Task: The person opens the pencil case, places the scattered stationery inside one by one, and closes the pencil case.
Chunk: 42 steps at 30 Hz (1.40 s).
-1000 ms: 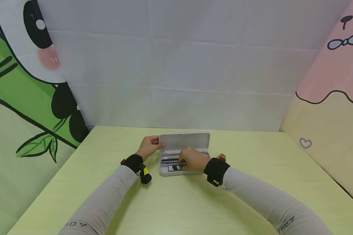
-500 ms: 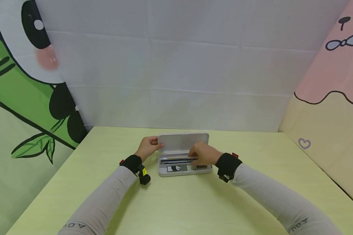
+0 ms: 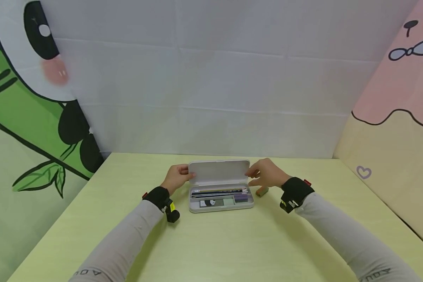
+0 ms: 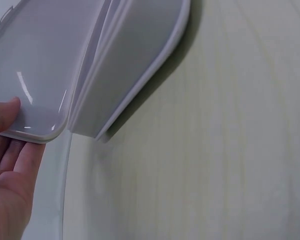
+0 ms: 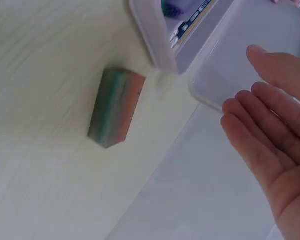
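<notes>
A white pencil case [image 3: 221, 210] lies with its lid [image 3: 218, 172] raised at the back. Several pencils [image 3: 218, 192] lie in its rear compartment. In front of them are a flat piece with a panda print [image 3: 211, 203] and a purple item [image 3: 241, 198]. My left hand [image 3: 176, 178] pinches the lid's left edge, thumb [image 4: 5, 115] on the inner face and fingers behind. At the lid's right edge, my right hand [image 3: 270, 173] is held with fingers loosely extended and nothing in them; whether the fingertips touch the lid, I cannot tell.
A small banded block in green and orange [image 5: 116, 107] lies on the table just right of the case. The pale yellow table [image 3: 211, 246] meets a white sheet [image 3: 215, 78] at its back edge. Printed cartoon panels flank both sides.
My right hand has left the inside of the case, moving right and up to beside the lid. The pencils and small items now show uncovered. My left hand keeps its hold on the lid.
</notes>
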### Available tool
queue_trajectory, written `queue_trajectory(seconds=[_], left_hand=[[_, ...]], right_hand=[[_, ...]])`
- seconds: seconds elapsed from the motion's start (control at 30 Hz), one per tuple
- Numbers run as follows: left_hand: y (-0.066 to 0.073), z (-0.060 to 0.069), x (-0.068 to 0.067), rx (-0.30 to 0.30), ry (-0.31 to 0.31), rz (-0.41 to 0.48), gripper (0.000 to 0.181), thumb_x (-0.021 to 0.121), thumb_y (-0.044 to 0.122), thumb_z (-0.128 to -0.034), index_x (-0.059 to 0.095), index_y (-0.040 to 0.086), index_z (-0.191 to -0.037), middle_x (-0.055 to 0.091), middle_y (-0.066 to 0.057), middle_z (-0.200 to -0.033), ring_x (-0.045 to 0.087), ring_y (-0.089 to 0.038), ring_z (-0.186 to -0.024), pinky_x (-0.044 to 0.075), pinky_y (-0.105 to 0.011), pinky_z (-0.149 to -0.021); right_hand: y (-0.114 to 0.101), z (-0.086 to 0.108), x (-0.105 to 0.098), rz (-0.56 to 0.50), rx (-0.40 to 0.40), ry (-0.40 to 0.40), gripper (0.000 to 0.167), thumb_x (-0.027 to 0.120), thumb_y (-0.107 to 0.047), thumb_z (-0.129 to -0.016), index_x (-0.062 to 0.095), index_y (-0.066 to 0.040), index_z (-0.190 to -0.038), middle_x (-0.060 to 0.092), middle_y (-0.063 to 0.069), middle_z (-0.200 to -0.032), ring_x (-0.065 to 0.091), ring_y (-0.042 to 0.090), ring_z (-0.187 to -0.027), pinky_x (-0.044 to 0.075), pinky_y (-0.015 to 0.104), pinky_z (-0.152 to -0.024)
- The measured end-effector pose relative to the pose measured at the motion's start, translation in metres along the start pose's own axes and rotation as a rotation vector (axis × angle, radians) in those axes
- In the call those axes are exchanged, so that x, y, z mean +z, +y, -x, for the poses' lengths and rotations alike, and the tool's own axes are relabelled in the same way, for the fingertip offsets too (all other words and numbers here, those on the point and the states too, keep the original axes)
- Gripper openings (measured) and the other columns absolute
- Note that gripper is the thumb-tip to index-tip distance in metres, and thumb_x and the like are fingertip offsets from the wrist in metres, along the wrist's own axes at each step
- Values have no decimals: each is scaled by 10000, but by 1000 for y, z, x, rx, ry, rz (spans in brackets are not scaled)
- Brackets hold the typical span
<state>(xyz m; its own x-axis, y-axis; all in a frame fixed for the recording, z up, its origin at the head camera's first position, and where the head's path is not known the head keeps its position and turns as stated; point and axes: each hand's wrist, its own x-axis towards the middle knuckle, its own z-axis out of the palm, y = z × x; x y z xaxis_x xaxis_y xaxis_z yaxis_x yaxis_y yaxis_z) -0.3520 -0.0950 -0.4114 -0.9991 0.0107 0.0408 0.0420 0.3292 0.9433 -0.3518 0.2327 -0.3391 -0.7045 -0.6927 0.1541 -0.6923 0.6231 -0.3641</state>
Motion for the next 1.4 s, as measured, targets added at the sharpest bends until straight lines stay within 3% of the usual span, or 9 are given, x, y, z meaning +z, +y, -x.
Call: queue_trajectory(seconds=[0.23,0.4,0.5,0.73,1.03,1.4], left_hand=[[-1,0,1,-4,-4,7,397,673,71,-884,603,-40,-1259,643,-240,-1232,644,-321,-1135,562,-326,-879],[-1,1,2,-20,-14,18,401,671,69,-885,600,-34,-1266,637,-238,-1244,634,-331,-1153,555,-348,-907],[0,1,4,-23,-15,21,403,675,66,-881,602,-32,-1265,638,-238,-1242,633,-332,-1153,554,-351,-909],[3,1,5,-9,-13,23,391,675,56,-878,612,-34,-1253,647,-237,-1223,639,-331,-1146,555,-360,-915],[6,0,2,2,-14,10,398,673,70,-884,606,-28,-1264,646,-232,-1227,632,-336,-1158,543,-381,-941],[-1,0,0,-19,-3,10,395,677,82,-885,610,-28,-1259,645,-230,-1232,639,-320,-1147,551,-349,-917]], right_hand=[[29,14,-4,42,-32,-61,262,796,-39,-742,737,23,-990,734,190,-993,704,311,-885,591,343,-784],[44,16,5,139,-166,-155,164,799,-138,-762,739,-19,-857,735,86,-858,647,177,-753,525,221,-694],[47,15,8,181,-215,-179,96,781,-110,-774,732,-43,-822,718,51,-814,577,144,-703,466,205,-655],[45,10,9,208,-169,-232,253,789,-135,-764,762,-67,-1005,751,67,-969,674,180,-849,557,285,-755],[40,9,7,231,-182,-247,207,777,-87,-777,766,-37,-978,757,86,-938,685,182,-817,567,277,-729],[42,16,13,189,-175,-231,180,749,75,-747,783,-39,-882,766,68,-869,716,167,-804,587,249,-719]])
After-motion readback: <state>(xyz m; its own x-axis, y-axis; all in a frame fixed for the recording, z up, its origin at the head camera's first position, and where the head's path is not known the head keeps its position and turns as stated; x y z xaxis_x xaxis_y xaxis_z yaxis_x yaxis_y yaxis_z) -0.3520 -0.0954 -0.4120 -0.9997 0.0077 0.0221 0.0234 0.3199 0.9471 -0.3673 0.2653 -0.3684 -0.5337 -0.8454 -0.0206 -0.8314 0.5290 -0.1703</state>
